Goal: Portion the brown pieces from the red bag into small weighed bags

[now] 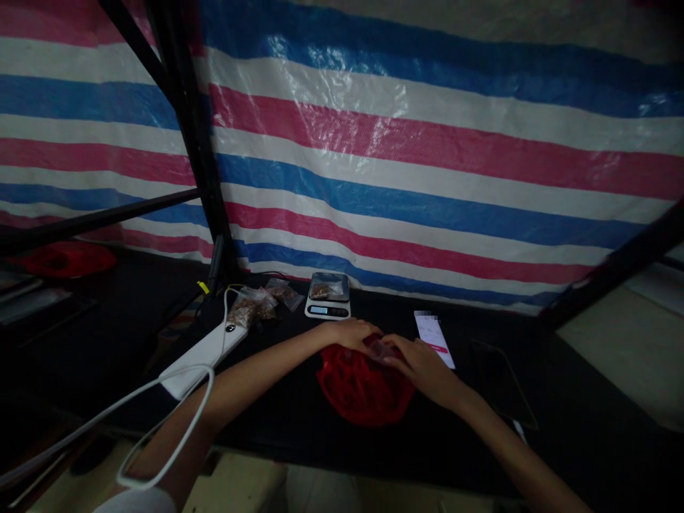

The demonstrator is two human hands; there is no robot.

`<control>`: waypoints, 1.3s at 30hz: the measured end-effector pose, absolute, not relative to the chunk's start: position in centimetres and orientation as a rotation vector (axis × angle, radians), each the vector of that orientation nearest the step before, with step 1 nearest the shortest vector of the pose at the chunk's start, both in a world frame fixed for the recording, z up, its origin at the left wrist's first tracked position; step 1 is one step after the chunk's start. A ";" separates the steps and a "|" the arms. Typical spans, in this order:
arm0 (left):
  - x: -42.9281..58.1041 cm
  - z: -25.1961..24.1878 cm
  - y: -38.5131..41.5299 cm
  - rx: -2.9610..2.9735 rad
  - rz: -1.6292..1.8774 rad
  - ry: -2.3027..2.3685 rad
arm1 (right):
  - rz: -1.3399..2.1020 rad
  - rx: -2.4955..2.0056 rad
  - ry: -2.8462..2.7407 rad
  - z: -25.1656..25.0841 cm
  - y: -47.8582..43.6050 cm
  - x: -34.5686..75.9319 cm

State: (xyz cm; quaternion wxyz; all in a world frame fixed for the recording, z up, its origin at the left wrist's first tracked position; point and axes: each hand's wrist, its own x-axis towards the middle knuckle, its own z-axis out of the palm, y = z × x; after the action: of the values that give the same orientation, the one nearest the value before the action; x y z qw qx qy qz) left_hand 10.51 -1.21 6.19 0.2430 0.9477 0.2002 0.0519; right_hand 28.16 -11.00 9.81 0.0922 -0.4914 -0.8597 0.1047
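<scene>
Above a red plastic bag (363, 392), my two hands come together at a small clear plastic bag (380, 350). My left hand (353, 333) reaches in from the left with its fingers bent at the clear bag's edge. From the right, my right hand (422, 362) pinches the other side of it. What lies inside the red bag is hard to make out. Just beyond my left hand stands a white digital scale (328, 311), its small display lit. On its dark plate rests a clear bag of brown bits (327, 289).
Clear bags of brown pieces (251, 305) lie left of the scale, beside a white power strip (203, 360) with a looping white cable (206, 399). A lit phone (434, 339) lies near my right hand. Black frame posts (197, 142) and striped sheeting (400, 171) stand behind.
</scene>
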 end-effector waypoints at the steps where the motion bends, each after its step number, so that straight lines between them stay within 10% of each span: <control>1: 10.5 5.9 -1.3 2.608 0.120 0.552 | 0.257 -1.466 -2.580 9.6 -11.3 28.5; 13: 10.5 5.3 -2.8 2.734 -0.056 0.657 | -0.490 -1.844 -2.739 6.3 -13.0 28.4; 39: 15.1 7.2 -2.3 2.473 0.163 0.988 | -0.063 -1.963 -2.111 2.8 -12.8 29.9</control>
State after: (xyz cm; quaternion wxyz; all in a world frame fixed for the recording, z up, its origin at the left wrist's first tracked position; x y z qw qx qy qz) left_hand 15.13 -2.26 7.17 0.2346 0.9010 0.3601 0.0593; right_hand 29.90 -12.84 2.75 0.1287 -0.6750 -0.7262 -0.0216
